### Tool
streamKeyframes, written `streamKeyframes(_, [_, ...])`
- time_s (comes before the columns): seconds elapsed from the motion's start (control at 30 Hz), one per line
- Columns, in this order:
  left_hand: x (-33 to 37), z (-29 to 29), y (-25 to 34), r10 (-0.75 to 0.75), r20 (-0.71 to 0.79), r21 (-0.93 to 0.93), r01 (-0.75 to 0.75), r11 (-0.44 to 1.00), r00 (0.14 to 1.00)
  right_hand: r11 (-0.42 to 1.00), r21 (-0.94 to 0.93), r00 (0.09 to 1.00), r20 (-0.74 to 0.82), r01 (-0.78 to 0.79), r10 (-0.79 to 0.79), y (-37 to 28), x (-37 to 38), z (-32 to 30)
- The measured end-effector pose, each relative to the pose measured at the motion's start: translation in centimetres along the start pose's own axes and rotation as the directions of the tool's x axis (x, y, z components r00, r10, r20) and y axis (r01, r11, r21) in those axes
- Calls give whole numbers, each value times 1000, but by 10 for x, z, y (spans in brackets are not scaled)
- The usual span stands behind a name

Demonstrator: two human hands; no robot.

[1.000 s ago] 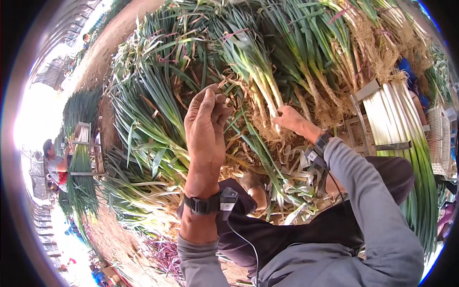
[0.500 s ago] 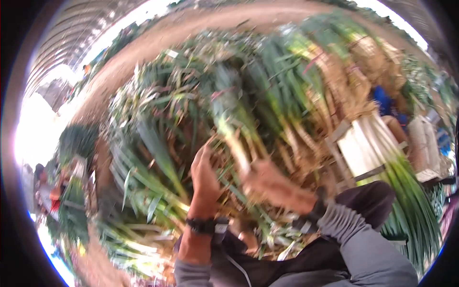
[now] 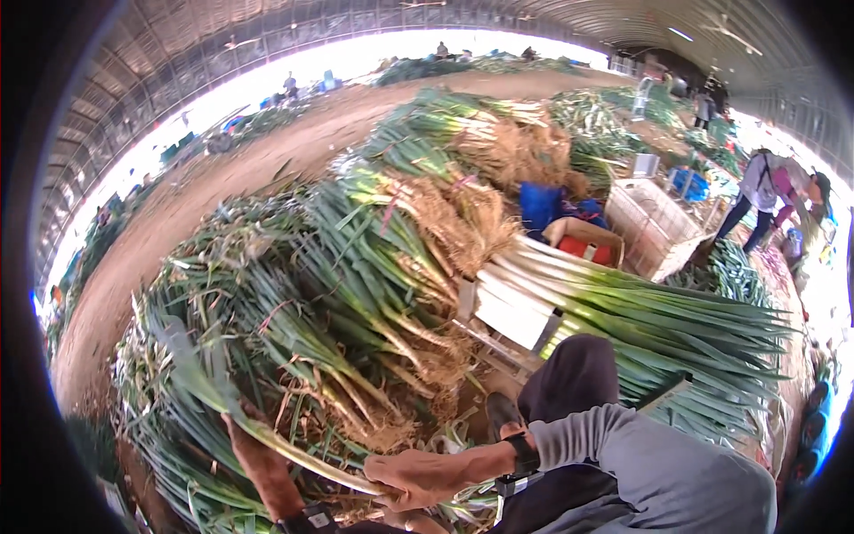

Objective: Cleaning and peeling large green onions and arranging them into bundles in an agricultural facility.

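Observation:
A long green onion (image 3: 311, 462) with a pale stalk and green leaves lies slantwise between my hands at the lower left. My right hand (image 3: 418, 476) is closed round its root end. My left hand (image 3: 258, 449) holds it farther up, near the leaves; the stalk partly hides those fingers. Just beyond lie untrimmed green onions (image 3: 356, 392) with brown roots, some tied in bundles. To the right, cleaned green onions (image 3: 623, 307) with white stalks rest in a stack on a low metal rack (image 3: 498, 343), beside my knee.
A pale plastic crate (image 3: 654, 227) and a cardboard box (image 3: 583, 240) with something red inside stand beyond the stack. A blue container (image 3: 540, 207) is near them. At the right a person (image 3: 761, 196) bends over. A dirt path (image 3: 267, 169) runs behind the pile.
The view has swung to the right, bringing the crate and a person in. My right hand has moved from a bundle's root end to a single green onion, which both hands now hold.

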State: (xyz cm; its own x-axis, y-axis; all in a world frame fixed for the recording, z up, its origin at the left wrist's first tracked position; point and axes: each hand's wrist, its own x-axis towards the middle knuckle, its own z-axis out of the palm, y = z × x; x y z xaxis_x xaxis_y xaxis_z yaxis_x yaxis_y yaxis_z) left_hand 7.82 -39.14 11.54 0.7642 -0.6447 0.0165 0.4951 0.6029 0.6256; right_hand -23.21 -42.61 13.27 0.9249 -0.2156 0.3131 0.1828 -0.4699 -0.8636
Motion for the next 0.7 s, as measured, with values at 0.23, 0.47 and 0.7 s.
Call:
streamKeyframes(0.23, [-41, 3, -5, 63, 174, 349, -121, 929, 983, 926, -318, 975, 24, -202, 220, 120, -1, 25])
streamKeyframes(0.47, [-62, 40, -53, -136, 133, 282, 94, 955, 982, 974, -222, 873, -482, -47, -68, 68, 80, -3])
streamKeyframes(0.7, [-67, 60, -26, 8, 151, 363, -63, 929, 989, 989, -59, 800, -595, -134, 72, 61, 78, 6])
